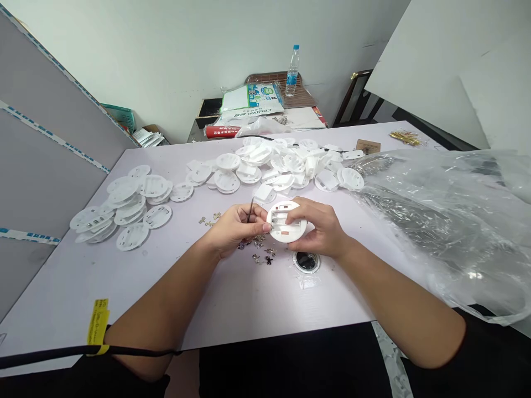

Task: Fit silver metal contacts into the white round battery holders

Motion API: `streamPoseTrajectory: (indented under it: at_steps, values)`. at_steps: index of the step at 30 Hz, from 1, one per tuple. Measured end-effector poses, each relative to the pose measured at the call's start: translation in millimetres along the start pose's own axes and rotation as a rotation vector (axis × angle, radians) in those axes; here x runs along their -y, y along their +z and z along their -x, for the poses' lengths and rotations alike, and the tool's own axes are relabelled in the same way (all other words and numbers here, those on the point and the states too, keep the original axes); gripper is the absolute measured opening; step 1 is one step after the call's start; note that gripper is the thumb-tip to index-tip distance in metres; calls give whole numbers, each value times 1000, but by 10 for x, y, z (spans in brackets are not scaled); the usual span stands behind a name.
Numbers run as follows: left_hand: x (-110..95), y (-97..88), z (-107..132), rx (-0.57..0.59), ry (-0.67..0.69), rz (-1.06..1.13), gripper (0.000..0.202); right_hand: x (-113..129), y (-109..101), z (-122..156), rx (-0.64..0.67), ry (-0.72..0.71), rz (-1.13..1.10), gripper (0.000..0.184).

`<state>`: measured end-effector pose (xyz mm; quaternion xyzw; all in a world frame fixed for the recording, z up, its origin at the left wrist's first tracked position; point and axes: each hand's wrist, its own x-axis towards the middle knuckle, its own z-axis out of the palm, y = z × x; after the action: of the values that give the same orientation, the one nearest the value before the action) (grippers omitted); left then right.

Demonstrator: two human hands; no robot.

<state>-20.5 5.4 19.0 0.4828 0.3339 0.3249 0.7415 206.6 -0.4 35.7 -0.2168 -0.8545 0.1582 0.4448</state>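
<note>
Above the middle of the table, my right hand (317, 224) grips a white round plastic battery case (284, 235) by its right side. The case's open slots face me, with metal contacts at their left end. My left hand (238, 226) is closed around a thin dark tool (250, 211) that looks like tweezers and points upward. Its thumb touches the case's left edge. Small metal contact pieces (258, 258) lie on the table below and beside my left hand. A round black-centred disc (307, 261) with a white rim sits under my right hand.
White round cases lie in a big heap (286, 160) at the back and in a stacked pile (128, 204) at the left. A clear plastic bag (448, 221) of metal parts covers the right side. A black cable (136, 350) crosses my left arm. A water bottle (292, 74) stands beyond the table.
</note>
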Motion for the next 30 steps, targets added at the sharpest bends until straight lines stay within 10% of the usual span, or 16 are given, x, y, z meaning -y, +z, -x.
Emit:
streamPoseTrajectory:
  at_steps: [16,25,30]
  values:
    - [44,182,1,-60,78,-50,34,-14,-1,20,38,-85,87,25]
    - [48,100,41,-219,234,-1160,25,-136,-191,12,397,135,244,19]
    - [188,76,-3,-117,320,-1371,25,-128,-173,18,495,235,245,18]
